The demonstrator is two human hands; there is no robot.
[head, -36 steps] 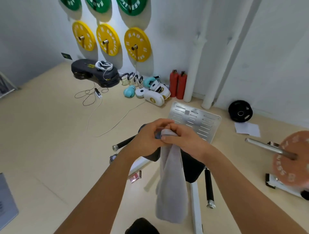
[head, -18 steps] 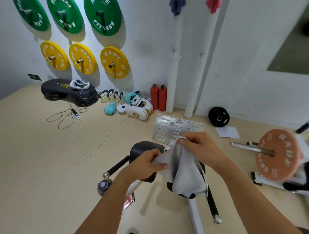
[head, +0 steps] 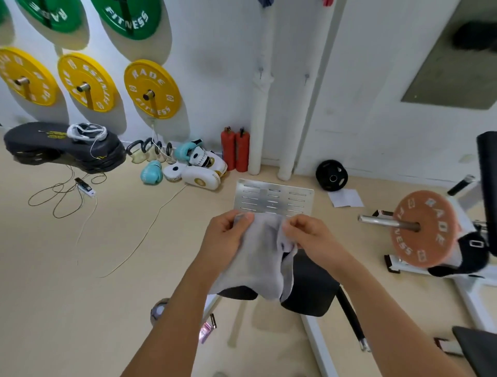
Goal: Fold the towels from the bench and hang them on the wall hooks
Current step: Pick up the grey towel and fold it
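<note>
A small grey towel [head: 262,258] hangs between my hands, folded over and bunched at its lower end. My left hand [head: 224,240] pinches its top left corner. My right hand [head: 309,236] pinches the top right edge. Both hands are held in front of me above the black bench pad [head: 312,288]. At the very top of the view, a blue towel [head: 265,2] and a red one [head: 327,2] hang on the white wall. Two bare hooks [head: 261,70] stick out of the wall lower down.
Yellow [head: 152,90] and green weight plates [head: 129,16] are mounted on the left wall. Boxing gloves, kettlebells and two red cylinders [head: 235,150] line the wall base. A metal slotted plate [head: 273,199] lies on the floor ahead; a barbell with an orange plate [head: 422,228] stands to the right.
The view has tilted up toward the wall. My hands moved apart along the towel's top edge, and the towel went from a long hanging strip to a shorter, spread shape.
</note>
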